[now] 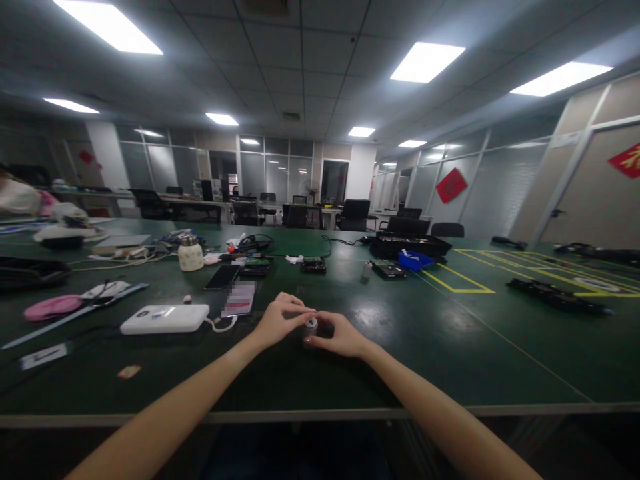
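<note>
A small silver metal cylinder point(311, 327) stands upright on the green table in front of me, dark at the centre of its top. My right hand point(341, 335) grips it from the right, with the thumb at its lower front and the fingers near its top. From the left, my left hand point(281, 321) reaches to the top rim, its thumb and fingers pinched together there. Whatever those fingertips hold, if anything, is too small to make out. Farther back stands a similar small cylinder point(367, 269).
Left of my hands lie a white power bank point(165, 319), a phone point(241, 299) and a dark phone point(222, 277). A cream bottle point(191, 256) stands behind them. Circuit-board parts point(314, 265), a blue tray point(415, 260) and a black strip-like part point(557, 296) lie farther back and right.
</note>
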Demonstrator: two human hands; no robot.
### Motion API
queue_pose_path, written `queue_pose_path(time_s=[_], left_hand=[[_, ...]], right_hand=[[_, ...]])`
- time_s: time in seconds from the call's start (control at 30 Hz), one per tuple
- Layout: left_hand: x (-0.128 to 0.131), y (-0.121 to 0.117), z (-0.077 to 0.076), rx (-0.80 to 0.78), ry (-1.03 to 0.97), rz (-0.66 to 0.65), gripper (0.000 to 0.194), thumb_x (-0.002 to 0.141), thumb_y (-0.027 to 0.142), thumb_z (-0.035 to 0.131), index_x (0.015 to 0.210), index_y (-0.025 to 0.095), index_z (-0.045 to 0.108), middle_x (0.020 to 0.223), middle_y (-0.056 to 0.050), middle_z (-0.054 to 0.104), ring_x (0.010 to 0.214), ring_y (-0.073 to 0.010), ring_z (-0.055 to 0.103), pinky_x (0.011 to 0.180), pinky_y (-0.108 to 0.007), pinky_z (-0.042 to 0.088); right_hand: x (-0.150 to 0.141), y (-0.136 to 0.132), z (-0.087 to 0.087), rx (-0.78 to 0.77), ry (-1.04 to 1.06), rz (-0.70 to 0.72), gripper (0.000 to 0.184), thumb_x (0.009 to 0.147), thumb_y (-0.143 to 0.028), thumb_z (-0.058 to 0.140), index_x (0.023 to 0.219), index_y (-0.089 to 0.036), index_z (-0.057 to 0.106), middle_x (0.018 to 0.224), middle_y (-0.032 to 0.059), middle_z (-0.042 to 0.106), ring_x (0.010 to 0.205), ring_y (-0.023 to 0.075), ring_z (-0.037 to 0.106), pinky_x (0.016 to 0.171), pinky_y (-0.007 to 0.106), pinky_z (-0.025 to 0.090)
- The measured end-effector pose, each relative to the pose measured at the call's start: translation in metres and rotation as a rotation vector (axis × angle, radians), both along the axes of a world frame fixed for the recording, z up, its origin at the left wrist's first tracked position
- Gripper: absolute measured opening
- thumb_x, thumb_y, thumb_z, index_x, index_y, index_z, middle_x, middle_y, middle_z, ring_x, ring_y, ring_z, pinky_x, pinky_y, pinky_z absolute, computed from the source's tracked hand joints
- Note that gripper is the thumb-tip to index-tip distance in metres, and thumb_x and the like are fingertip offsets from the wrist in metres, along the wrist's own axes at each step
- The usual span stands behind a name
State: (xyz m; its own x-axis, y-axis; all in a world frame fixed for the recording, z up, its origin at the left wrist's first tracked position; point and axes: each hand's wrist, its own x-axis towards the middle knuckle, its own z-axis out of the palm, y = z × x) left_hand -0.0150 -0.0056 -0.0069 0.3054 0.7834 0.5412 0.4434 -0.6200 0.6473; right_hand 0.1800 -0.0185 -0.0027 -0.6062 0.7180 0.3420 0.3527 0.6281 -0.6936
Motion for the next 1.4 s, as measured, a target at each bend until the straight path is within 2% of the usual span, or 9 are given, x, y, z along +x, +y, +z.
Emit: queue_pose_path(time_s=[0.23, 0.57, 0.73, 0.87, 1.03, 1.1, 1.17, 1.27, 1.4], left_hand=[[-0.002, 0.000, 0.000, -0.035, 0.078, -0.092, 0.022, 0.078, 0.040, 0.062, 0.091, 0.028, 0.074, 0.091, -0.004, 0.066, 0.094, -0.0206, 0.052, 0.087, -0.033, 0.041], [-0.001, 0.001, -0.002, -0.090, 0.116, -0.163, 0.031, 0.088, 0.034, 0.044, 0.096, 0.025, 0.072, 0.101, -0.004, 0.062, 0.099, -0.0207, 0.048, 0.092, -0.035, 0.037], [-0.001, 0.001, -0.001, -0.060, 0.026, -0.075, 0.037, 0.089, 0.036, 0.041, 0.115, 0.024, 0.063, 0.100, -0.005, 0.062, 0.097, -0.0206, 0.050, 0.090, -0.035, 0.037], [-0.002, 0.005, -0.003, -0.057, 0.012, 0.042, 0.038, 0.090, 0.035, 0.036, 0.111, 0.023, 0.065, 0.093, -0.004, 0.065, 0.094, -0.0203, 0.052, 0.088, -0.034, 0.038], [-0.001, 0.009, -0.008, -0.054, 0.084, 0.063, 0.039, 0.091, 0.036, 0.033, 0.105, 0.022, 0.067, 0.090, -0.002, 0.067, 0.090, -0.0198, 0.054, 0.085, -0.033, 0.040], [-0.001, 0.009, -0.008, -0.044, 0.099, 0.071, 0.038, 0.091, 0.035, 0.034, 0.099, 0.021, 0.068, 0.092, -0.003, 0.068, 0.091, -0.0201, 0.054, 0.084, -0.034, 0.040], [-0.001, 0.009, -0.008, -0.034, 0.110, 0.102, 0.035, 0.090, 0.033, 0.036, 0.095, 0.020, 0.068, 0.092, -0.003, 0.068, 0.090, -0.0202, 0.054, 0.083, -0.033, 0.040], [-0.001, 0.009, -0.008, -0.043, 0.133, 0.175, 0.027, 0.086, 0.026, 0.043, 0.094, 0.021, 0.067, 0.086, -0.003, 0.068, 0.085, -0.0198, 0.055, 0.078, -0.032, 0.042], [-0.002, 0.010, -0.008, -0.068, 0.150, 0.214, 0.023, 0.080, 0.019, 0.049, 0.094, 0.020, 0.066, 0.081, -0.002, 0.066, 0.081, -0.0186, 0.056, 0.074, -0.029, 0.043]], right_hand=[[0.001, 0.002, -0.003, 0.036, -0.030, -0.010, 0.035, 0.075, -0.035, 0.068, 0.101, -0.014, 0.063, 0.091, 0.0052, 0.066, 0.083, 0.0186, 0.060, 0.076, 0.031, 0.048], [0.002, 0.000, -0.001, 0.025, -0.024, -0.006, 0.041, 0.078, -0.039, 0.064, 0.113, -0.017, 0.060, 0.103, 0.0063, 0.065, 0.092, 0.0200, 0.060, 0.085, 0.034, 0.047], [0.000, 0.002, 0.000, 0.024, 0.074, -0.027, 0.037, 0.082, -0.039, 0.059, 0.113, -0.018, 0.060, 0.106, 0.0064, 0.065, 0.094, 0.0190, 0.060, 0.087, 0.034, 0.046], [-0.003, 0.005, -0.001, 0.074, 0.122, -0.086, 0.029, 0.084, -0.041, 0.056, 0.097, -0.018, 0.068, 0.095, 0.0055, 0.068, 0.090, 0.0188, 0.062, 0.086, 0.033, 0.046], [-0.007, 0.014, 0.000, 0.140, 0.177, -0.111, 0.026, 0.082, -0.042, 0.059, 0.084, -0.019, 0.070, 0.086, 0.0050, 0.068, 0.084, 0.0180, 0.062, 0.082, 0.032, 0.047], [-0.005, 0.023, -0.001, 0.185, 0.216, -0.192, 0.025, 0.082, -0.041, 0.059, 0.085, -0.020, 0.071, 0.089, 0.0052, 0.068, 0.089, 0.0185, 0.061, 0.085, 0.033, 0.045], [0.002, 0.036, -0.006, 0.237, 0.203, -0.362, 0.024, 0.081, -0.042, 0.059, 0.087, -0.023, 0.072, 0.093, 0.0053, 0.068, 0.096, 0.0204, 0.058, 0.091, 0.038, 0.041], [0.018, 0.055, -0.019, 0.201, -0.021, -0.609, 0.021, 0.074, -0.045, 0.066, 0.083, -0.029, 0.075, 0.103, 0.0070, 0.066, 0.108, 0.0283, 0.049, 0.093, 0.050, 0.032], [0.030, 0.067, -0.033, 0.179, -0.180, -0.693, 0.019, 0.070, -0.047, 0.070, 0.080, -0.032, 0.076, 0.106, 0.0093, 0.064, 0.113, 0.0328, 0.041, 0.091, 0.056, 0.028]])
